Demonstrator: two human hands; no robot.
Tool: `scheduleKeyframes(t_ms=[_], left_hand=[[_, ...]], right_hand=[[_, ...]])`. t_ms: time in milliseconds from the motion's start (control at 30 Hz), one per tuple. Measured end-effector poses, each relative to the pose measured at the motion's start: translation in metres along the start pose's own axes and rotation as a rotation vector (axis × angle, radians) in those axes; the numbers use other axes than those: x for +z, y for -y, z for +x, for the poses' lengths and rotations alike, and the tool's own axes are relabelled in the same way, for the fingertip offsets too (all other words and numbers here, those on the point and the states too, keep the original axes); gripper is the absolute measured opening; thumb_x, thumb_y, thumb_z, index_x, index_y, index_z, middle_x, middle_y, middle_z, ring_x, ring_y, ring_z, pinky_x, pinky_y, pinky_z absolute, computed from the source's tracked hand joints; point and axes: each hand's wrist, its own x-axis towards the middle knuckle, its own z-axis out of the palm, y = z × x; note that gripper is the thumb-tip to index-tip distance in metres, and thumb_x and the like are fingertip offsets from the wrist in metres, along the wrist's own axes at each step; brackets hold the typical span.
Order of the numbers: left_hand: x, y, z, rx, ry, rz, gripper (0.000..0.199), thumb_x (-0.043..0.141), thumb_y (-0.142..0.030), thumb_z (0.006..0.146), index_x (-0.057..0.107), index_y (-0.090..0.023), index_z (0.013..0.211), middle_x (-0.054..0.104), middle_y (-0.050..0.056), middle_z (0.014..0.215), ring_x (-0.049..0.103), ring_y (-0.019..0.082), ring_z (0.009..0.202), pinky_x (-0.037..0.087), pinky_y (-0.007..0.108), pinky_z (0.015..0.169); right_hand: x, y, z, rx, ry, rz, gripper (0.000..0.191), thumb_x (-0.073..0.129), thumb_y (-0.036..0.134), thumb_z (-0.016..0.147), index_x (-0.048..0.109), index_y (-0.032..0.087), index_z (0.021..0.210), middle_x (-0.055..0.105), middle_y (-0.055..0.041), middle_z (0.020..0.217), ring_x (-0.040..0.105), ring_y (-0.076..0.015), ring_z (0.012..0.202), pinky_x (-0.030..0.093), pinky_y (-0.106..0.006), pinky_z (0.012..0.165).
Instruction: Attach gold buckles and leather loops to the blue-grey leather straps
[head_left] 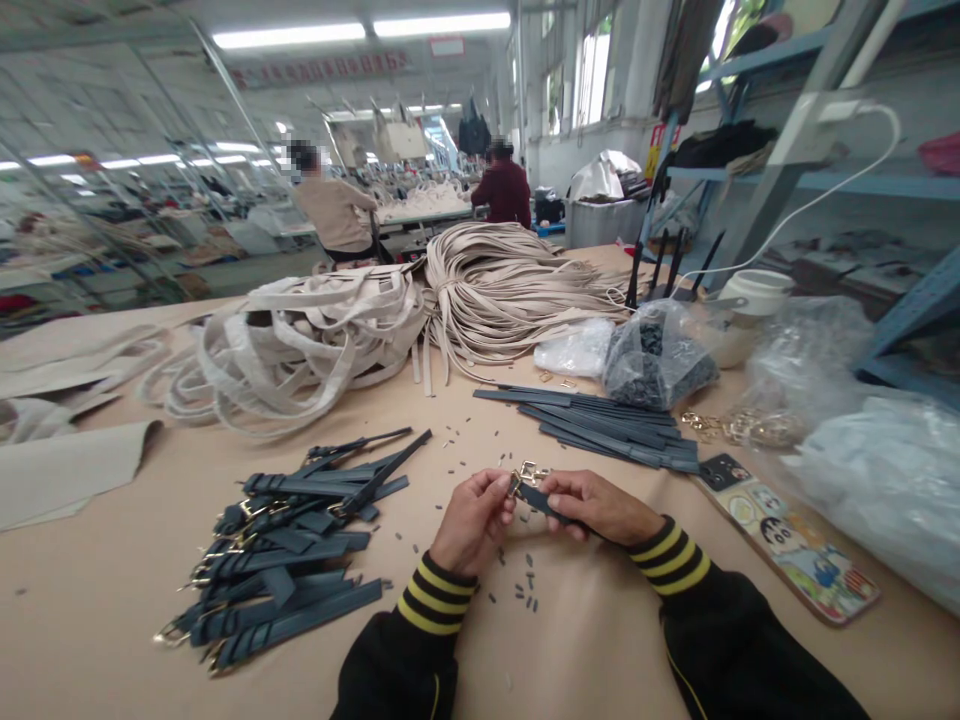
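Between my two hands, above the table, is a dark blue strap with a gold-coloured metal buckle at its far end. My left hand pinches the strap's end beside the buckle. Its fingers are closed, partly hiding what they grip. My right hand grips the strap further along, thumb on top. To the left lies a pile of dark blue straps with gold buckles. Flat blue strips without visible buckles lie beyond my right hand. Small dark pieces are scattered on the table around my hands.
Bundled beige straps and looped pale strips cover the table's far side. At right are a phone in a cartoon case, gold hardware, a plastic bag of dark pieces and a shelf. Two people work further back.
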Motion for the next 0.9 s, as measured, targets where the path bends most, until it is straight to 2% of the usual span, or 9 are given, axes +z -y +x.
scheduleKeyframes(t_ms=[133,233,333,500,633,767,900], left_hand=[[0.005,0.007,-0.001,-0.162,0.131,-0.169,0.021,0.070,-0.018,0.063,0.057,-0.009,0.077,0.055,-0.001,0.060,0.049,0.003,0.048,0.044,0.010,0.045],[0.010,0.015,-0.001,-0.214,0.177,-0.180,0.022,0.069,-0.017,0.064,0.058,-0.006,0.079,0.058,0.003,0.061,0.050,0.003,0.047,0.045,0.011,0.046],[0.013,0.018,-0.001,-0.199,0.151,-0.159,0.020,0.068,-0.018,0.065,0.057,-0.007,0.078,0.057,0.002,0.058,0.048,0.002,0.045,0.044,0.011,0.045],[0.016,0.018,-0.002,-0.155,0.096,-0.109,0.023,0.069,-0.023,0.065,0.052,-0.012,0.077,0.052,-0.004,0.055,0.045,0.003,0.043,0.042,0.014,0.043],[0.015,0.020,-0.002,-0.050,0.066,-0.005,0.023,0.066,-0.026,0.067,0.051,-0.013,0.079,0.052,-0.003,0.059,0.047,0.004,0.047,0.041,0.015,0.044],[0.014,0.018,-0.002,0.019,0.139,0.066,0.018,0.064,-0.023,0.067,0.054,-0.012,0.079,0.058,0.001,0.070,0.055,0.010,0.062,0.046,0.021,0.056],[0.012,0.016,-0.002,-0.009,0.187,0.000,0.018,0.058,-0.026,0.074,0.058,-0.010,0.080,0.060,0.004,0.073,0.057,0.012,0.066,0.046,0.025,0.063]], right_hand=[[0.002,-0.001,0.001,-0.059,0.036,0.017,0.018,0.046,0.031,0.083,0.050,0.014,0.085,0.055,0.0008,0.069,0.042,-0.0023,0.041,0.031,-0.014,0.039],[0.007,-0.004,0.004,-0.071,-0.012,0.051,0.014,0.049,0.029,0.081,0.046,0.015,0.080,0.056,0.0016,0.067,0.042,-0.0028,0.042,0.032,-0.014,0.039],[0.011,-0.006,0.007,-0.081,-0.096,0.032,0.012,0.051,0.024,0.079,0.041,0.017,0.079,0.057,0.0022,0.066,0.044,-0.0036,0.043,0.033,-0.013,0.038],[0.019,-0.005,0.009,-0.118,-0.200,0.005,0.018,0.050,0.026,0.079,0.040,0.020,0.093,0.057,0.0036,0.065,0.047,-0.0059,0.043,0.036,-0.015,0.038],[0.020,-0.004,0.009,-0.148,-0.214,-0.088,0.010,0.048,0.028,0.081,0.047,0.019,0.083,0.055,0.0030,0.066,0.047,-0.0063,0.044,0.039,-0.017,0.041],[0.016,-0.007,0.008,-0.126,-0.221,-0.129,0.010,0.049,0.028,0.081,0.047,0.018,0.081,0.054,0.0032,0.065,0.047,-0.0059,0.043,0.038,-0.018,0.042],[0.015,-0.006,0.007,-0.118,-0.214,-0.153,0.010,0.049,0.027,0.081,0.046,0.018,0.079,0.050,0.0051,0.059,0.047,-0.0068,0.043,0.039,-0.018,0.043]])
